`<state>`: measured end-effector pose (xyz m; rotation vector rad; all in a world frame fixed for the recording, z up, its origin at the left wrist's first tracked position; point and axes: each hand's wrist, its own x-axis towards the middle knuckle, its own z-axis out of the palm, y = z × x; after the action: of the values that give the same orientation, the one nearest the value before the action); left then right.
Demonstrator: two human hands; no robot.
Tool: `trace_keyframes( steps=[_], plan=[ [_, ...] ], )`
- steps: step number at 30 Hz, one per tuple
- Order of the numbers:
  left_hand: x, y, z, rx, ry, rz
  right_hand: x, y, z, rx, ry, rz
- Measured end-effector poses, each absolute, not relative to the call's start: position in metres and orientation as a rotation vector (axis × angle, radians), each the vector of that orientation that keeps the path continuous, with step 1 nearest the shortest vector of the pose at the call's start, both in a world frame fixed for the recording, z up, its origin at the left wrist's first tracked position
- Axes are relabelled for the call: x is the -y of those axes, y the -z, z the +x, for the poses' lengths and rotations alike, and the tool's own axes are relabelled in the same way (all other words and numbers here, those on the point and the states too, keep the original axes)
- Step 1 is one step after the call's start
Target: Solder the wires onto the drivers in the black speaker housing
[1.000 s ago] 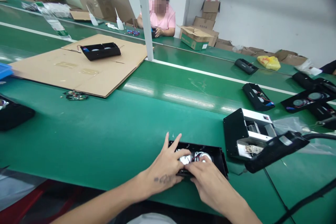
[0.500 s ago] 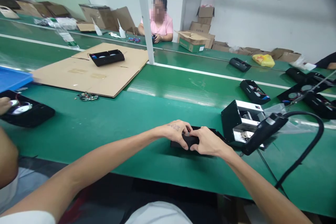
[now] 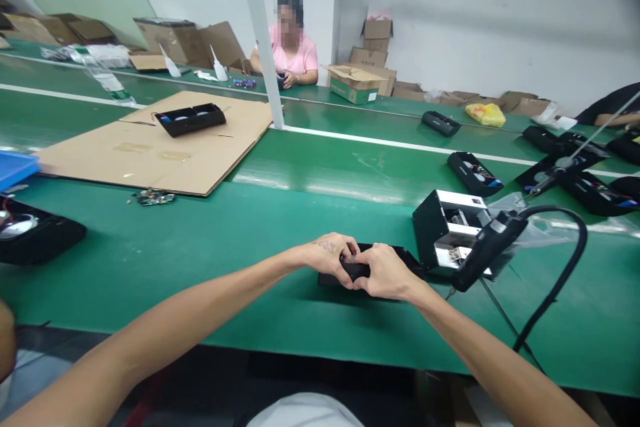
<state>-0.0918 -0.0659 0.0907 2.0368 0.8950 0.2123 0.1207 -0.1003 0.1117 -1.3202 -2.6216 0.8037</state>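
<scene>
A black speaker housing [image 3: 406,257] lies on the green belt [image 3: 225,247] in front of me. My left hand [image 3: 330,255] is curled over its near left edge, fingers closed on it. Touching it from the right, my right hand [image 3: 384,273] grips the same housing, thumb and fingers pressed onto its near side. Both hands cover most of the housing, so its inside is hidden. Just right of the hands stands a black and silver box-shaped device [image 3: 450,230] with a black handheld tool [image 3: 487,248] resting against it, its cable looping to the right.
Another open black housing [image 3: 35,235] lies at the left edge, one more [image 3: 190,119] on a flat cardboard sheet [image 3: 150,147]. Several black housings [image 3: 473,173] lie at the right. A person in pink [image 3: 290,47] sits at the far side. Cardboard boxes [image 3: 360,80] line the wall.
My hands went from resting on the open housing with fingers spread to gripping it together farther out on the belt. The view shifted slightly right and the neighbour's hand at the left withdrew.
</scene>
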Motion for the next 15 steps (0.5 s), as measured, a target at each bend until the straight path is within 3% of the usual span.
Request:
trace_keyframes(
  steps=[8, 13, 15],
  plan=[
    [0.103, -0.087, -0.093, -0.951, -0.351, 2.242, 0.141, -0.120, 0.129, 2.607, -0.509, -1.345],
    [0.126, -0.016, -0.096, -0.981, -0.668, 2.713, 0.149, -0.115, 0.196, 1.329, 0.162, -1.449],
    [0.126, 0.006, -0.097, -0.983, -0.766, 2.814, 0.143, -0.108, 0.230, 1.035, 0.129, -1.552]
  ],
)
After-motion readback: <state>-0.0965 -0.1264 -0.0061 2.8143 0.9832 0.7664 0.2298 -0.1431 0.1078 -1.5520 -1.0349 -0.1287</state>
